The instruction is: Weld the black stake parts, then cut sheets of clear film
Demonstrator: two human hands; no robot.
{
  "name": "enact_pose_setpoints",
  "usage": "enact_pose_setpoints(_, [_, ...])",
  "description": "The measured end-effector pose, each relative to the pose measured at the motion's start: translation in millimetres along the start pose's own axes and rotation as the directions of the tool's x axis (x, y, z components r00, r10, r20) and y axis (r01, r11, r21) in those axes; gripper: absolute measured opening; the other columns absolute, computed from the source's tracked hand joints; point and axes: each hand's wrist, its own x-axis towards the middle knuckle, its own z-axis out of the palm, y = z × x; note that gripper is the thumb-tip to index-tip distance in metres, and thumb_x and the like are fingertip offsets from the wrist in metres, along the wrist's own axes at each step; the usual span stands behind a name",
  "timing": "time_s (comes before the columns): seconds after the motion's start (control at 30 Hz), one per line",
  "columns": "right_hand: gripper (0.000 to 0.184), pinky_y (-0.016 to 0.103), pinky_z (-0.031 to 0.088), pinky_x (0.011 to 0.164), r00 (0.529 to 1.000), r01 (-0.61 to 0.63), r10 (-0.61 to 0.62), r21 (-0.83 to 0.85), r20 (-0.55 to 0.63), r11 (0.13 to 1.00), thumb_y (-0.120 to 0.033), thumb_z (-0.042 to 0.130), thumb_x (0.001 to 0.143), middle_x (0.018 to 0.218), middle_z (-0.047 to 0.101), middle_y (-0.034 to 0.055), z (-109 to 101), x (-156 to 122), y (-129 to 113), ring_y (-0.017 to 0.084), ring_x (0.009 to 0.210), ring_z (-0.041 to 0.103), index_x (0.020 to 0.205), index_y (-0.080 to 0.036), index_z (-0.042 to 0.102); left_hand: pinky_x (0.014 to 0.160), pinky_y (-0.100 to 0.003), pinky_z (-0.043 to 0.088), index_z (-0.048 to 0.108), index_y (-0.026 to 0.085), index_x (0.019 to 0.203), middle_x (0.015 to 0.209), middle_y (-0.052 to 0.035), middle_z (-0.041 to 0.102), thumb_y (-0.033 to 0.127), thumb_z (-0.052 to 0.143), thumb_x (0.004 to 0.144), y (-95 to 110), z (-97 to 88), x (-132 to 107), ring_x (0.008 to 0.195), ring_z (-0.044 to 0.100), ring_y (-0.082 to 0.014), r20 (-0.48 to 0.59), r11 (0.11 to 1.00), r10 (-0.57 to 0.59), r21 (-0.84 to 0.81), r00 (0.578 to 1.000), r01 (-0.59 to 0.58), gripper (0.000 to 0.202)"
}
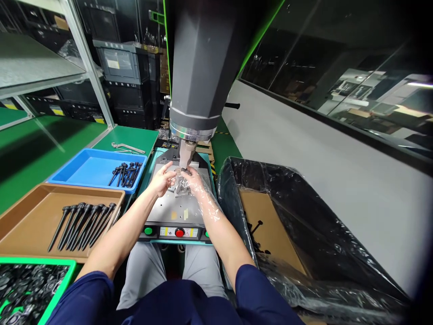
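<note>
Both my hands are at the middle of a press-like machine, under its tapered metal tool. My left hand is on the left of a small metal fixture, thumb and forefinger apart, the other fingers curled; I see nothing clearly held in it. My right hand has its fingertips closed at a small black part just below the tool tip. Most of that part is hidden by fingers and tool. Clear, shiny plastic film lies along my right wrist and forearm. Beneath is the metal base plate.
On the left stand a blue tray and a brown tray, both with long black stems, and a green bin of black parts. A wrench lies behind. Buttons, one a red button, line the front. A black-lined box stands right.
</note>
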Motion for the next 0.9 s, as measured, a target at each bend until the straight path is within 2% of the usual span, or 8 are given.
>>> enact_pose_setpoints(0.13, [0.038,0.038,0.049,0.097,0.996,0.036,-0.037,0.008,0.085,0.999,-0.045,0.064,0.082,0.109,0.073,0.0046,-9,4,-3,0.023,0.102,0.066,0.110,-0.020,0.071,0.044,-0.018,0.042,0.045,0.018,0.147,0.071,0.0026,0.063,0.011,0.080,0.067,0,-1.5,2,0.049,0.056,-0.0081,-0.012,1.000,-0.010,-0.011,1.000,0.010,0.088])
enact_pose_setpoints(0.27, [0.033,0.038,0.045,0.103,0.993,0.099,-0.092,-0.088,0.072,0.991,-0.045,0.064,0.081,0.111,0.073,0.0057,-11,8,0,0.025,0.109,0.064,0.099,-0.019,0.074,0.043,-0.018,0.041,0.043,0.018,0.149,0.071,0.0028,0.063,0.010,0.078,0.068,-2,-2.1,5,0.048,0.056,-0.0079,-0.008,1.000,-0.005,-0.008,1.000,0.005,0.089])
enact_pose_setpoints(0.43, [0.044,0.038,0.051,0.095,0.999,-0.003,0.000,0.051,0.053,0.999,-0.051,0.065,0.082,0.117,0.072,0.0064,-17,11,18,0.024,0.109,0.065,0.114,-0.021,0.071,0.043,-0.017,0.040,0.046,0.020,0.148,0.069,0.0032,0.063,0.010,0.075,0.066,-7,-4.3,10,0.050,0.056,-0.0083,-0.002,1.000,0.011,-0.001,1.000,-0.011,0.088])
enact_pose_setpoints(0.57, [0.053,0.040,0.054,0.090,0.995,-0.096,0.098,0.113,-0.007,0.989,-0.057,0.067,0.080,0.133,0.065,0.0090,-38,21,26,0.026,0.115,0.063,0.121,-0.023,0.069,0.043,-0.017,0.039,0.047,0.020,0.148,0.066,0.0037,0.062,0.008,0.073,0.063,-10,-2.1,12,0.049,0.055,-0.0081,-0.038,1.000,-0.002,0.010,0.999,0.003,0.089])
enact_pose_setpoints(0.77, [0.069,0.048,0.045,0.108,0.999,0.018,-0.019,0.029,0.036,0.999,-0.062,0.072,0.076,0.152,0.049,0.0088,-73,57,3,0.032,0.137,0.048,0.133,-0.025,0.063,0.044,-0.016,0.041,0.040,0.020,0.153,0.069,0.0038,0.063,0.007,0.072,0.065,-12,7.2,15,0.047,0.053,-0.0058,-0.036,0.997,-0.013,0.076,0.999,0.015,0.094])
enact_pose_setpoints(0.9, [0.070,0.049,0.036,0.117,0.996,0.067,-0.070,0.045,0.059,0.997,-0.060,0.076,0.074,0.148,0.053,0.0060,-86,74,-7,0.030,0.141,0.044,0.135,-0.027,0.062,0.044,-0.016,0.040,0.038,0.019,0.154,0.069,0.0043,0.061,0.008,0.071,0.067,-13,9.5,11,0.047,0.050,-0.0054,-0.028,0.992,0.012,0.124,1.000,-0.008,0.094])
